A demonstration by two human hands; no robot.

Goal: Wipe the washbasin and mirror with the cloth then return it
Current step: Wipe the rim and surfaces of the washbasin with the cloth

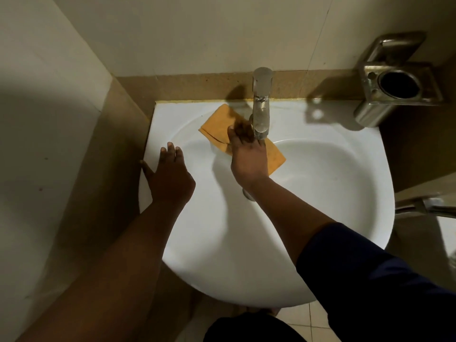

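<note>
Orange-yellow in colour, the cloth (217,129) is a folded rectangular piece with layered edges visible along its left side, lying flat on the inner back slope of the washbasin (320,193), just in front of the back rim and left of centre. Its long axis runs diagonally, from the back-left corner area of the washbasin down toward the bowl's centre-right, with one corner pointing to the back rim and the opposite end projecting past the right hand (249,159). The right hand lies palm-down on the middle of the cloth, fingers spread and pressed flat rather than closed around it; the fingertips are blurred. The chrome tap (261,104) stands at the back rim, its spout overlapping the right hand's fingers in view. The left hand (170,178) rests open, fingers apart, on the left rim of the washbasin, thumb at the outer edge, holding nothing. The washbasin surface is white and glossy. A steel toothbrush holder (394,87) is fixed to the wall beyond the back-right corner. A dark blue sleeve (370,272) covers the right upper arm.
</note>
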